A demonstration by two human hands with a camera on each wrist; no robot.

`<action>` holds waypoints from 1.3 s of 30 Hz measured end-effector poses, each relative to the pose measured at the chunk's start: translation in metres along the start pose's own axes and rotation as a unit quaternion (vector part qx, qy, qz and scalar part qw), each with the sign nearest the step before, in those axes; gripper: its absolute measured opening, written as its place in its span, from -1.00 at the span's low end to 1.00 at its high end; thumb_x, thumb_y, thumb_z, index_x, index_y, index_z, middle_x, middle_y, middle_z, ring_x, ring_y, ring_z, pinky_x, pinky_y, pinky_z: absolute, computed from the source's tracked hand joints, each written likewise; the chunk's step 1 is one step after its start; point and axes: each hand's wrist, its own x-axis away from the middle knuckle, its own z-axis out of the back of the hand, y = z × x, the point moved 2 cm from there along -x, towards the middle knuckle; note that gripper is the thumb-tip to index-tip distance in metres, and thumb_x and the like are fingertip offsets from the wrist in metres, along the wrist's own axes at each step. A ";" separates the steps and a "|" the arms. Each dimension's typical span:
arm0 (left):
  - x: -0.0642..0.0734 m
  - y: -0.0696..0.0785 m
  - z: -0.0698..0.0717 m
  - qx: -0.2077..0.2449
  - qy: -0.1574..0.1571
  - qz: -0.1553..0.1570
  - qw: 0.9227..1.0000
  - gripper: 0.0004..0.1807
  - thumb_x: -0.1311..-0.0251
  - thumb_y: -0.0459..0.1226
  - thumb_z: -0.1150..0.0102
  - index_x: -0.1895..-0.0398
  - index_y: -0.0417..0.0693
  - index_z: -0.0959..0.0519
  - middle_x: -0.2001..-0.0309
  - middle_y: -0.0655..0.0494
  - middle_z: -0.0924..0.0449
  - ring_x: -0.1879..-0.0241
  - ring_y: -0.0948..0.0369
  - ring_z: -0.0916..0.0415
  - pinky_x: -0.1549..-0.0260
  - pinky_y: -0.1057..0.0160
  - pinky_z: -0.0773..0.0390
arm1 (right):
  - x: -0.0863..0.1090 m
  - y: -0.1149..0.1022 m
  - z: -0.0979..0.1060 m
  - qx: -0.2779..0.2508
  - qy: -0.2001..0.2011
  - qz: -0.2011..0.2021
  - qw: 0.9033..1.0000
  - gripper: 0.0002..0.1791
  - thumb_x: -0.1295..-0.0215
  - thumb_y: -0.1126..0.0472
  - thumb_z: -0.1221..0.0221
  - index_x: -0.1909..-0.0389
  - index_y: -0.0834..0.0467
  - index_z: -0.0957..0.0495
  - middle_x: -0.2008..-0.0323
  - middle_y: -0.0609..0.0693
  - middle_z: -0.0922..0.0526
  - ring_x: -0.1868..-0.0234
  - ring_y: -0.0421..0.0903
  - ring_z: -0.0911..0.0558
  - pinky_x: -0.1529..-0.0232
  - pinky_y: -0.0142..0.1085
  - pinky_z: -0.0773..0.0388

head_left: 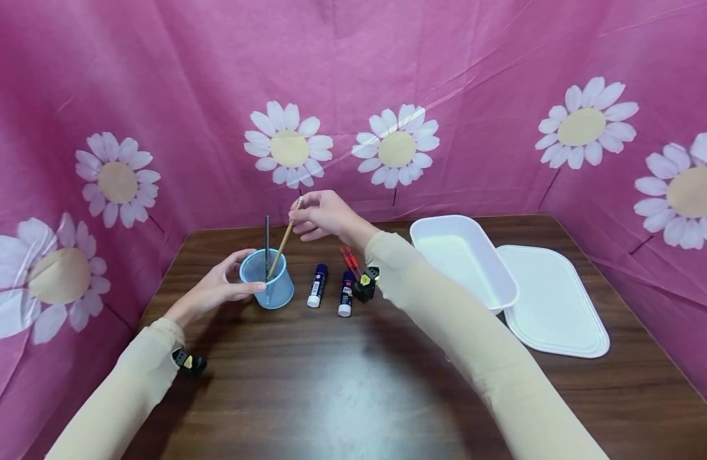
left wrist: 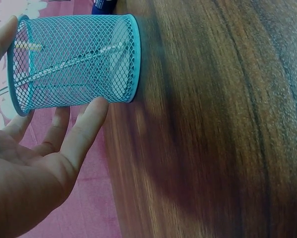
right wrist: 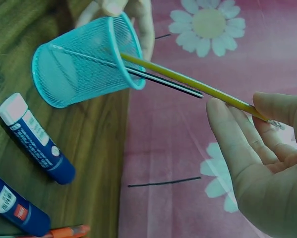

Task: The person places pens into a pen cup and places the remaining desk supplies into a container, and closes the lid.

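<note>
A light blue mesh pencil cup [head_left: 277,295] stands upright at the left of the table. My left hand [head_left: 227,281] holds it near the rim, thumb on the near side and fingers on the far side. With thumb and fingers, my right hand [head_left: 324,216] pinches a yellow pencil [right wrist: 188,79] close to its upper end. The pencil slants, its lower end inside the cup. Beside it in the cup leans a dark striped pencil [head_left: 267,239], touched by neither hand.
Two blue glue sticks with white caps, a left one [head_left: 317,286] and a right one [head_left: 345,294], lie right of the cup. Red pens [head_left: 349,257] lie behind them, partly hidden by the right wrist. A white plastic container [head_left: 465,262] overlaps a white lid [head_left: 560,306].
</note>
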 end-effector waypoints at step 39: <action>0.002 0.003 0.000 -0.022 0.002 0.000 1.000 -0.08 -0.21 -0.12 -0.46 -0.55 0.04 -0.15 -0.22 -0.25 -0.39 -0.06 0.01 -0.50 0.03 0.06 -0.66 | -0.020 0.041 -0.039 -0.010 0.016 0.016 1.000 -0.81 -0.48 0.32 -0.18 -0.04 0.21 -0.59 0.04 0.28 -0.65 0.05 0.22 -0.70 0.09 0.02 -0.71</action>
